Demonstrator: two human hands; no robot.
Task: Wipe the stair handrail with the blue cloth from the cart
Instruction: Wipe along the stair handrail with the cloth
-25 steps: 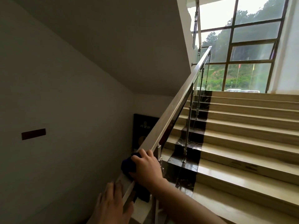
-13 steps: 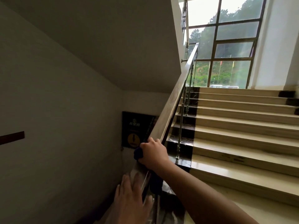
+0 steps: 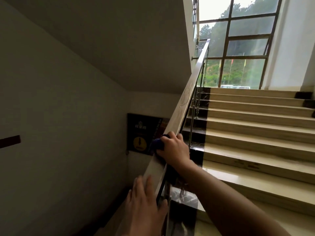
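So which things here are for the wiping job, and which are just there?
For the job: dark blue cloth, gripped by the right hand; long pale wooden handrail; left hand resting on it.
Just there: dark wall poster with a yellow circle; beige stone steps; big gridded window.

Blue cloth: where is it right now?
Head view, centre: the blue cloth sits on the handrail under the right hand, up-rail from the left hand.
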